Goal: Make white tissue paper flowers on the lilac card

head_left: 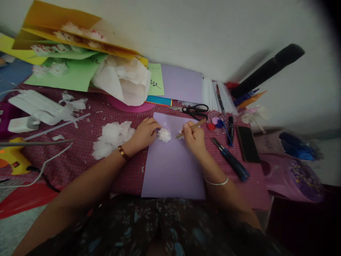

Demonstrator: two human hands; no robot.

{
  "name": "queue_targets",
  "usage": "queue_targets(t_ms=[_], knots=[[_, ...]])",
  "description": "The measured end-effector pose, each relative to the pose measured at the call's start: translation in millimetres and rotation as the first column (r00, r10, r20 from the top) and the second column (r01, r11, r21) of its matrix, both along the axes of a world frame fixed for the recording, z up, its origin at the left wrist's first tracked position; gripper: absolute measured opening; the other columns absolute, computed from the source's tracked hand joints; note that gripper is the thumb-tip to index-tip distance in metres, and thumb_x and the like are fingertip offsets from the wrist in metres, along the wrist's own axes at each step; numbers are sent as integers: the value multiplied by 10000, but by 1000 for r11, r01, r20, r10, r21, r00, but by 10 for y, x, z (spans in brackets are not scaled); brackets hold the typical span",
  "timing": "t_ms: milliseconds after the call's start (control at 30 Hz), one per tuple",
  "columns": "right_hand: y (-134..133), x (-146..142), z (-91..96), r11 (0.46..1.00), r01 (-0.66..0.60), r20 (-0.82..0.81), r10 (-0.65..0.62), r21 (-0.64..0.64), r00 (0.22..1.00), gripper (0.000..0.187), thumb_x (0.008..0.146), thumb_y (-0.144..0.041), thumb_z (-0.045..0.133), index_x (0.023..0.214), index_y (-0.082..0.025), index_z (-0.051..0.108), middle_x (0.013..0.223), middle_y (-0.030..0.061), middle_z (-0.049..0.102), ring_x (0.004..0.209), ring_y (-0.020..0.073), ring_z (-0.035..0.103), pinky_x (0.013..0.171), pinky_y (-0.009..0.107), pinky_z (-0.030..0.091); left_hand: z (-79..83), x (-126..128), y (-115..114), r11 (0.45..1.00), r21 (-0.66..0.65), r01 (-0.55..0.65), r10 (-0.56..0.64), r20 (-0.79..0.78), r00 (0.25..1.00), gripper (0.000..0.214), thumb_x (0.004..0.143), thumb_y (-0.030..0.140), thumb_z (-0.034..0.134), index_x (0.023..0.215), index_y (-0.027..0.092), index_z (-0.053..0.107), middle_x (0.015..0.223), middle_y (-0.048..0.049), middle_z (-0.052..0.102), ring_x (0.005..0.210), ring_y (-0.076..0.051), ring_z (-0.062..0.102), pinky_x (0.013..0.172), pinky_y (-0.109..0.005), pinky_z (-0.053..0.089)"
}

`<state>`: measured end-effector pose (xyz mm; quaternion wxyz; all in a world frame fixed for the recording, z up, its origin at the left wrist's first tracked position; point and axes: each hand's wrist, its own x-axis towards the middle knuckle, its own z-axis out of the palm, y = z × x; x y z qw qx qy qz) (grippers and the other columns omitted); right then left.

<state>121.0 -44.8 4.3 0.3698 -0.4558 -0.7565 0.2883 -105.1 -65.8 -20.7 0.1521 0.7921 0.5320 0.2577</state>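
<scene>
A sheet of purple paper lies lengthwise in front of me. On its upper part sits a small clump of white tissue paper, crumpled into tight ruffles. My left hand rests at the sheet's left edge, its fingers loosely bent beside the clump and apparently holding nothing. Between the thumb and fingers of my right hand is a tan pointed stick, its tip slanting down to the paper just right of the clump. A small white scrap shows by the right fingers. Left of my left hand lies a pile of white tissue squares.
Black scissors lie beyond the sheet. A utility knife, marker and phone are at right. White glue sticks stand behind. At left are a yellow glue gun, cords and a white power adapter; folded coloured papers rise behind.
</scene>
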Motion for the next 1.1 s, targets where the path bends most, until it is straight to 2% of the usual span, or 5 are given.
queue_targets(t_ms=[133,333,500,600,1100], knots=[[-47,-75,-10,995,-103,41,103,-7,994,397,988,-446,382,684,-223,509,598,6,534,575,156,508,562,301,370,8,0,5,1000,-9,5,-5,-2,1000,321,773,42,474,975,140,704,1005,-98,661,975,-242,580,953,-419,464],[-33,-8,-23,999,-22,-85,19,-35,996,390,997,-453,377,731,-218,539,574,-13,517,562,150,527,571,297,386,-12,0,1,1000,18,1,-1,12,1000,323,777,45,475,975,153,706,1006,-90,666,973,-237,577,945,-415,471],[-32,-68,-60,990,-141,28,141,1,990,422,992,-471,362,691,-219,516,620,8,549,610,156,530,610,308,400,-27,-5,3,1000,21,2,-2,9,1000,318,777,51,477,969,169,701,1003,-82,660,977,-233,582,953,-419,470],[-43,-109,-70,989,-146,45,145,26,988,415,990,-466,368,705,-215,534,650,17,561,626,160,534,614,311,399,-26,-7,2,1000,30,4,-5,11,1000,318,779,53,475,972,163,703,996,-83,658,973,-234,580,948,-415,474],[-34,-105,-81,990,-128,-18,127,-64,992,414,985,-492,376,763,-209,582,619,2,572,589,150,556,585,290,413,-21,-6,-6,1000,18,5,-5,23,1000,317,782,54,465,964,162,702,1014,-88,662,984,-229,583,950,-419,471]])
